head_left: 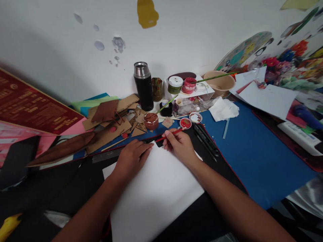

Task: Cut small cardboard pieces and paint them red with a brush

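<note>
A large white sheet of paper (153, 195) lies before me on a black mat (83, 188). My left hand (132, 156) rests flat on the sheet's upper left part, thumb and fingers pointing toward its far edge. In my right hand (180, 144) is a slim red pencil (179, 130), pinched between thumb and fingers, its lower end slanting left to the paper's far edge. What lies right under the pencil's point is too small to make out. Just beyond this hand sit a small pot of red paint (185, 123) and a paint-smeared lid (195, 117).
Behind stand a black thermos (143, 87), a brown paint jar (151, 121) and a green paint jar (175, 84). Cardboard scraps (108, 131) pile up at left. A black cutter (205, 141) lies right of my right hand, near a crumpled tissue (224, 109) on blue.
</note>
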The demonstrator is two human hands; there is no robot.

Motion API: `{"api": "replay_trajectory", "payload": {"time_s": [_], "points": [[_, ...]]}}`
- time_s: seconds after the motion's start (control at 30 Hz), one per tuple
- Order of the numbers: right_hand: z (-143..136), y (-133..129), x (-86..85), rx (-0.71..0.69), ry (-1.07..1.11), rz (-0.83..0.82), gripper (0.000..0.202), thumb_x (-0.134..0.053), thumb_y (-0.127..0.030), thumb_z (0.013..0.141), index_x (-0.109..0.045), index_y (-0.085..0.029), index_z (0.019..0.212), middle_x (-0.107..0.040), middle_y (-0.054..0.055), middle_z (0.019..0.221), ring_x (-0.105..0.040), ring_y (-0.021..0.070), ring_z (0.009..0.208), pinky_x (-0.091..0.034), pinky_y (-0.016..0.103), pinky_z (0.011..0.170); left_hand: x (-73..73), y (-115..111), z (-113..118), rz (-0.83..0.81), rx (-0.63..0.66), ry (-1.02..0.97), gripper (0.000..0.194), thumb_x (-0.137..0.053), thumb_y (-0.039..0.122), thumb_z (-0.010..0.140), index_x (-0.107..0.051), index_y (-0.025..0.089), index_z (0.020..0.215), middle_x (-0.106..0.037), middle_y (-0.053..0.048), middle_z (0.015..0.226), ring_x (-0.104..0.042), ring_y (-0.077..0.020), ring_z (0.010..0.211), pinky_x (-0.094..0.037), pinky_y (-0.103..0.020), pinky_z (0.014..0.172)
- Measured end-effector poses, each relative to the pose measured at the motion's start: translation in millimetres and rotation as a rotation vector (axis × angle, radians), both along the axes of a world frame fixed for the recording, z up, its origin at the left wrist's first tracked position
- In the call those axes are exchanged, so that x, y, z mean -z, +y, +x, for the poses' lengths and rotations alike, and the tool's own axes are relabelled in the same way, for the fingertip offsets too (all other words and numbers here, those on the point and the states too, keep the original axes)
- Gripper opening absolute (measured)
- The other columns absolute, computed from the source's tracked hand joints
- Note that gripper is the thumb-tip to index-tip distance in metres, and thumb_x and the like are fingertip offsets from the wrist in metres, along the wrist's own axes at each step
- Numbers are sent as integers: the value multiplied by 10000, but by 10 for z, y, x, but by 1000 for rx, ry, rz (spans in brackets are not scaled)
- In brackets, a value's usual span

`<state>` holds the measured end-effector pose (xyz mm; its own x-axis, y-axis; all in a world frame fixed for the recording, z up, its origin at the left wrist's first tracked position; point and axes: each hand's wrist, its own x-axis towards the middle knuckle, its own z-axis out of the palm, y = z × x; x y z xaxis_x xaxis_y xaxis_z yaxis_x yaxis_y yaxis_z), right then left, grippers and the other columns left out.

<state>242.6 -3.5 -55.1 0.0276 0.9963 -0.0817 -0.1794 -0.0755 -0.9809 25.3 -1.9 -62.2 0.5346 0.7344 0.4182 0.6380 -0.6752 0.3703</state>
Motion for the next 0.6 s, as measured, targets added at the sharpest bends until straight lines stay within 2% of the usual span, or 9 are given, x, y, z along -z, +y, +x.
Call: {"api": "replay_trajectory", "payload": {"time_s": [0.27, 0.6], "points": [[-1, -9, 27, -30, -46, 13, 506, -724, -684, 894, -670, -190, 797, -668, 6, 671, -614, 124, 534, -446, 221, 468, -1, -5, 3, -29, 2, -36, 269, -534, 262, 1075, -791, 192, 1108, -764, -56, 836, -657, -211, 797, -527, -336, 744], [28, -21, 105, -73, -180, 63, 450, -631, -633, 992, -689, -202, 877, -683, 12, 687, -624, 142, 557, -443, 236, 493, 4, 3, 7, -38, 1, -38, 264, -541, 252, 1070, -797, 197, 1103, -770, -49, 832, -646, -216, 787, -513, -339, 737]]}}
